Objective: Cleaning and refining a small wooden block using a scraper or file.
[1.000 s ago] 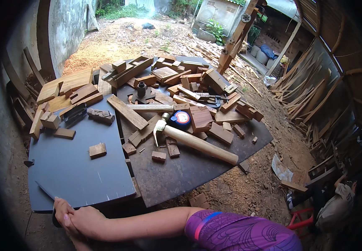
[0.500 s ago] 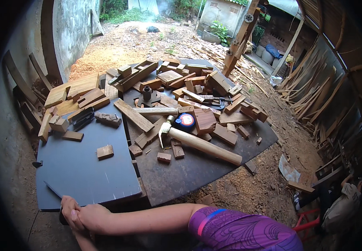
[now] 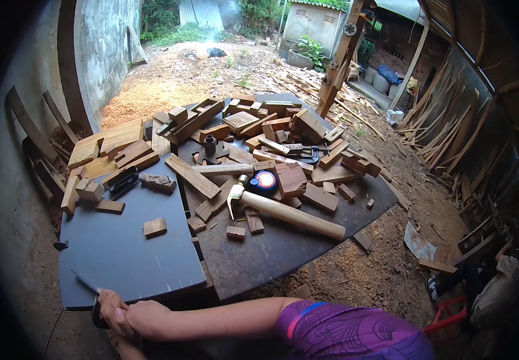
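Note:
At the near left corner of the blue-grey board (image 3: 127,258), both hands are closed together. My left hand (image 3: 113,307) has its fingers wrapped round the near end of a thin, dark, pointed blade (image 3: 84,280), which slants up and left over the board. A dark piece (image 3: 97,314) shows beside the left fingers, its kind unclear. My right hand (image 3: 145,318) reaches across from the right and is closed against the left hand; its fingers are mostly hidden. A small wood block (image 3: 155,227) lies on the board beyond the hands.
A claw hammer (image 3: 289,215) and a tape measure (image 3: 264,181) lie among many wood offcuts on the dark table (image 3: 247,270). A black tool (image 3: 124,182) rests at the board's far side. A wall (image 3: 34,120) stands left; another person (image 3: 499,288) is at the right.
The whole view has shifted slightly, so the near board and hands appear a little lower and further right. Both hands stay together, with the blade still pointing up and left.

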Demonstrator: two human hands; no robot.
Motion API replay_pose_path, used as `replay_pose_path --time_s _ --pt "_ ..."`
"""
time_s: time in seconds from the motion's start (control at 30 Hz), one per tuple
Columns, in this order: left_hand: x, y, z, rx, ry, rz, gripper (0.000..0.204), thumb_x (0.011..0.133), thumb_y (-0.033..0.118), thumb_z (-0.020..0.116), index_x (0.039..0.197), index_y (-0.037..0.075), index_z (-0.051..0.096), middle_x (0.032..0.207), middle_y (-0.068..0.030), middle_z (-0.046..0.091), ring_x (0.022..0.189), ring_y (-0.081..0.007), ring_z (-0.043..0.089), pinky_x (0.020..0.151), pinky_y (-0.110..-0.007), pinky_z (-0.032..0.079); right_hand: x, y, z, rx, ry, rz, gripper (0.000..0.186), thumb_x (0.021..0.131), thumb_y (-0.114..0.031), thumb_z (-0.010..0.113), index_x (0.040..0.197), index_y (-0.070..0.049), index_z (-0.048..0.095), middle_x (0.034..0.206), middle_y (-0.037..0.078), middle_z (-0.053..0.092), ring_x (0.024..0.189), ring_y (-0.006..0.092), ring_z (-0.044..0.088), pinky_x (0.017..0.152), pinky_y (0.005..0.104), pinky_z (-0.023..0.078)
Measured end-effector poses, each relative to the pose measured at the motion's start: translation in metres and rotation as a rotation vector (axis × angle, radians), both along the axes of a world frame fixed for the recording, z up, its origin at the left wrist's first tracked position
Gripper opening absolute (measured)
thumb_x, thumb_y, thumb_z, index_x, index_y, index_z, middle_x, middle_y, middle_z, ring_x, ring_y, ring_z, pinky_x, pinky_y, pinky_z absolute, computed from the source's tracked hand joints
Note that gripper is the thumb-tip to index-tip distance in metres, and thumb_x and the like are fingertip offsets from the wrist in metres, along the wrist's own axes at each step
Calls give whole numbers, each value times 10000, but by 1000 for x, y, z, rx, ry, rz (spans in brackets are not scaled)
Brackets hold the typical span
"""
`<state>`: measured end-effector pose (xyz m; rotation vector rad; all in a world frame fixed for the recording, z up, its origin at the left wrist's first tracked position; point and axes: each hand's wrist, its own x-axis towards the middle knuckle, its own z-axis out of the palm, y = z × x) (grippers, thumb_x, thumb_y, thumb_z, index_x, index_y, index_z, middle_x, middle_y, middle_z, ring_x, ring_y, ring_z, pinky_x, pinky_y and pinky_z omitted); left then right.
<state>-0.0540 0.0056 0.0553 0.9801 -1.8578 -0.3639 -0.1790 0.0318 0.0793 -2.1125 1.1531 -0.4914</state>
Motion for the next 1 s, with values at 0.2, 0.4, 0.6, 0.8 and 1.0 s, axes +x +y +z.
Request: replay_pose_path --time_s 0.2,0.4,0.6,0.8,1.0 --pt "-22 33 -9 -57 -44 -177 458 813 416 378 537 55 320 568 -120 335 631 -287 404 675 -432 313 -32 56 5 49 -41 -47 365 973 -216 358 799 -8 602 808 199 693 751 376 691 696 488 563" --pt "13 -8 -11 5 -73 -67 441 887 393 320 640 29 305 695 -141 326 747 -295 382 757 -458 335 4 -3 -6 -13 3 -32 238 875 -171 473 792 4 611 767 215 680 735 388 680 661 470 548" --pt "-22 31 -8 -1 -65 -130 461 816 427 366 564 44 322 598 -132 327 664 -295 403 709 -428 333 -39 44 20 18 3 -6 322 958 -196 388 839 6 609 790 210 692 716 380 695 653 460 570" --pt "-4 0 -17 -81 82 -5 481 848 431 349 572 41 299 600 -122 312 645 -279 380 682 -424 311 -7 5 2 10 14 3 208 869 -146 489 806 17 601 771 220 685 719 374 691 641 469 558" --pt "-7 12 3 22 -67 5 503 847 445 336 579 21 319 618 -146 333 653 -308 380 702 -429 312 -13 13 4 -81 -1 42 223 876 -149 481 792 13 609 771 226 682 718 380 689 644 472 555"
